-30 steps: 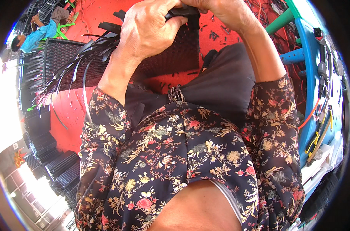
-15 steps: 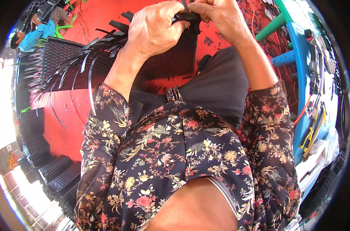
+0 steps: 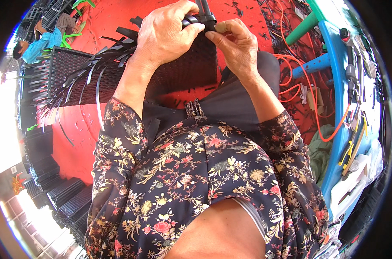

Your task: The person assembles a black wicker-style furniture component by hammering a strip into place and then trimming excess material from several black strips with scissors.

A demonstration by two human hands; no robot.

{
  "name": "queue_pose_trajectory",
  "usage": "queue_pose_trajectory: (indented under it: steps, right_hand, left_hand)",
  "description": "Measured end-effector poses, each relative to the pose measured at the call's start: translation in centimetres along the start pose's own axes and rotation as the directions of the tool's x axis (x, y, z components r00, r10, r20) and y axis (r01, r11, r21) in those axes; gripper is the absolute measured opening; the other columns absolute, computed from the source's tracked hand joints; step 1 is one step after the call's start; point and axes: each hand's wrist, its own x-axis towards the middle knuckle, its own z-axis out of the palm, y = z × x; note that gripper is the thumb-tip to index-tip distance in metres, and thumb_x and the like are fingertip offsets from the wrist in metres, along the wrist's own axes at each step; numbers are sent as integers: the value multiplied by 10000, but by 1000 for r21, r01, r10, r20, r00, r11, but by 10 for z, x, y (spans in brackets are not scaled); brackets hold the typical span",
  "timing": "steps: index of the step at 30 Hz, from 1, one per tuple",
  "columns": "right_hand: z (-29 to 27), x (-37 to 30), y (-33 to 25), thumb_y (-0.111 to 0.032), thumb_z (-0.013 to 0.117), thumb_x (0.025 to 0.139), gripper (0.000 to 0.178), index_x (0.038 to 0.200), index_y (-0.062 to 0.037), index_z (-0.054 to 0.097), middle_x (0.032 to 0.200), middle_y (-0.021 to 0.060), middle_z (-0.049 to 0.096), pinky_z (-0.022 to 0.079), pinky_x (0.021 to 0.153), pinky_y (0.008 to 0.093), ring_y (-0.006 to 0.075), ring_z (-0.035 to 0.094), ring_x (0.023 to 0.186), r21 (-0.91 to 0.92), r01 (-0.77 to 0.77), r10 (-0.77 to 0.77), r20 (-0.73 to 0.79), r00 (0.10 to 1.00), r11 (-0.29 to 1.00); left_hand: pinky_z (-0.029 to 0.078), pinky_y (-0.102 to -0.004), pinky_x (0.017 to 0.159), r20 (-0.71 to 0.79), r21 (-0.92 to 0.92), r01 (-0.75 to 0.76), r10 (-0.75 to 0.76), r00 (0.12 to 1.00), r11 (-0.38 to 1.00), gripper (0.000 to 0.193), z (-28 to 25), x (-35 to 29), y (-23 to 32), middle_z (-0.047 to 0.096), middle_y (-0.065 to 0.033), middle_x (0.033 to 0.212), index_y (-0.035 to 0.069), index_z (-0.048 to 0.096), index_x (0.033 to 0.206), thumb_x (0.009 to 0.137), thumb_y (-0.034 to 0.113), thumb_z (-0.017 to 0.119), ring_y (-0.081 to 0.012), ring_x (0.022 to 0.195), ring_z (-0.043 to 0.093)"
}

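A black woven plastic piece, with many loose strips fanning from its left side, lies in front of me. My left hand is closed round its strip-wrapped top edge, near the corner. Two upright black strips rise at that corner beyond my fingers. Just right of them, my right hand pinches with thumb and forefinger at a black strip on the corner. How far the strip runs between the fingertips is hidden.
To the right stands a blue table with a hand tool on a cord and yellow-black cutters. An orange hose loops beside it. Strip scraps litter the red floor. Another person sits at the far left.
My right hand has moved down and left from above the edge to the corner, its forearm drawing inward and uncovering more orange hose. The left hand has shifted slightly left, still gripping the edge.
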Motion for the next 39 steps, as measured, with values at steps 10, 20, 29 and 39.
queue_pose_trajectory:
  steps: [10,20,29,39]
  right_hand:
    - [-13,2,11,-44,753,703,189,770,-36,576,760,25,528,441,623,267,144,521,670,90,176,-186,122,975,980]
    - [-21,-10,10,-13,740,705,188,768,-23,563,863,50,533,435,677,262,149,515,747,141,79,-105,189,976,987]
    - [-14,7,-16,-185,729,762,206,817,-13,630,893,77,579,478,672,316,174,573,740,-108,-119,132,134,982,987]
    - [-28,-5,7,-23,699,753,163,763,-12,536,923,52,562,449,689,254,131,541,827,121,10,-43,274,961,993]
  left_hand:
    - [491,-360,654,17,12,4,-4,1000,1000,243,2,0,-1,608,-146,777,17,568,888,688,66,697,-317,742,624]
    - [497,-358,666,-5,13,-31,31,999,999,264,1,3,0,618,-158,793,8,571,896,679,72,708,-314,747,633]
    - [501,-356,678,17,-31,24,-24,1000,999,253,2,3,-5,623,-155,794,10,574,908,695,76,696,-312,755,636]
    - [502,-347,681,34,-26,22,-21,999,999,289,4,4,-3,621,-154,821,3,572,945,692,71,692,-299,757,636]
